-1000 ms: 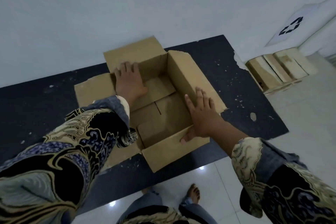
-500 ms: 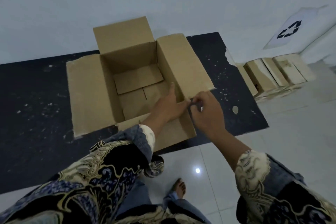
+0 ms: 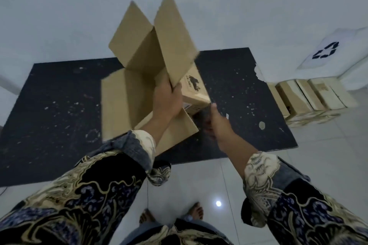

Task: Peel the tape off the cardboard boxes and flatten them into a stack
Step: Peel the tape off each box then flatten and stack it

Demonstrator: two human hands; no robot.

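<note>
1. The cardboard box [image 3: 151, 77] is lifted clear of the black mat [image 3: 51, 105] and tipped, its open top with four splayed flaps facing away from the person and its closed bottom turned toward the right hand. It hangs above the middle of the mat, touching nothing but the hands.
2. The left hand [image 3: 169, 99] grips the near side of the box, thumb over the outside wall by the printed logo [image 3: 192, 83], fingers wrapped under a flap edge. This hand is the anchor, so it should hold firm at a wall or corner rather than a loose flap, which would bend.
3. The right hand [image 3: 215, 123] is at the bottom corner of the box. It is blurred and dark there, so I cannot tell whether its fingers pinch a tape end, and no tape is visible.
4. The step appears to be finding and lifting the tape on the bottom seam. Starting at a corner end and pulling low and along the seam should take it off in one strip rather than tearing the paper face.
5. With the seam free, the bottom flaps can be pushed open and the walls folded flat.
6. Beyond the right edge of the mat, several more cardboard boxes [image 3: 310, 95] stand against the wall, under a white bag with a recycling symbol [image 3: 326, 51].
</note>
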